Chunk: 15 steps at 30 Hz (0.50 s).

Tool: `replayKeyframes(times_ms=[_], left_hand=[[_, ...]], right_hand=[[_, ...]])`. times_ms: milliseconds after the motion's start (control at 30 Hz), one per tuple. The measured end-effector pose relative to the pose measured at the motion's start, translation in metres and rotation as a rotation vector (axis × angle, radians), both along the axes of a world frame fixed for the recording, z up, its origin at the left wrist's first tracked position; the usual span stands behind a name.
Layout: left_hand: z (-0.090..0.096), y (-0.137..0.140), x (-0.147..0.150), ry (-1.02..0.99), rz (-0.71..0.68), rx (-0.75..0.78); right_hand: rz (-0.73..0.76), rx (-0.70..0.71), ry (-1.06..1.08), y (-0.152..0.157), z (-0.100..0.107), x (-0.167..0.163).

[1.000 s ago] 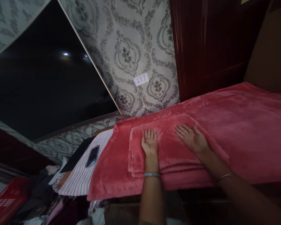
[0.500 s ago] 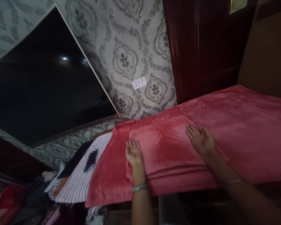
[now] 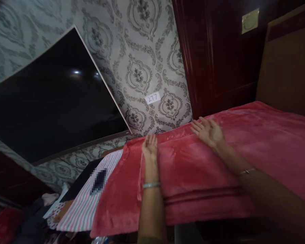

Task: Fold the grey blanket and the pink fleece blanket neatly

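Note:
A plush red-pink blanket folded into a thick rectangle lies on a wider spread of the same red plush cloth. My left hand is palm up above the far left corner of the folded blanket, fingers extended. Farther right, my right hand is also palm up with its fingers spread, over the far edge of the fold. Neither hand holds anything. Whether the backs of the hands touch the cloth I cannot tell. My forearms cover part of the fold's left and right sides.
A striped cloth with a blurred dark item lies to the left. Behind stand a large black screen and a patterned wall bearing a paper label. A dark red door or panel and a brown board are at the right.
Both hands have moved away from me towards the far edge of the folded blanket, palms still up. The camera view has tilted up slightly.

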<state>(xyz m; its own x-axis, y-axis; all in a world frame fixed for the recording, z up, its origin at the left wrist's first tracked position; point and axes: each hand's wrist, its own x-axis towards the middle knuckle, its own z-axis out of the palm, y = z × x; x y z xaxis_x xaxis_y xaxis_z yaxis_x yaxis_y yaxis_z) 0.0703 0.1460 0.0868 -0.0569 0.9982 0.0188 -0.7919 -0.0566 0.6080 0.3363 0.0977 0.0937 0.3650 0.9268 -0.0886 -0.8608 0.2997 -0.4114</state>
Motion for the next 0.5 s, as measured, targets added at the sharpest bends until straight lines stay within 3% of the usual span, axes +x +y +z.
replayKeyframes(times_ms=[100,200,333,500], left_hand=[[-0.003,0.021,0.021,-0.015,-0.122,-0.148],[-0.032,0.026,0.021,-0.046,-0.110,-0.267],[-0.066,0.026,0.011,-0.094,-0.069,-0.258],[-0.072,0.036,0.010,-0.101,0.087,-0.224]], right_hand=[[0.101,-0.066,0.033,0.022,-0.007,-0.003],[0.147,-0.178,0.092,0.025,-0.041,0.002],[0.144,-0.216,0.200,0.022,-0.080,0.014],[0.112,-0.197,0.254,0.035,-0.095,0.022]])
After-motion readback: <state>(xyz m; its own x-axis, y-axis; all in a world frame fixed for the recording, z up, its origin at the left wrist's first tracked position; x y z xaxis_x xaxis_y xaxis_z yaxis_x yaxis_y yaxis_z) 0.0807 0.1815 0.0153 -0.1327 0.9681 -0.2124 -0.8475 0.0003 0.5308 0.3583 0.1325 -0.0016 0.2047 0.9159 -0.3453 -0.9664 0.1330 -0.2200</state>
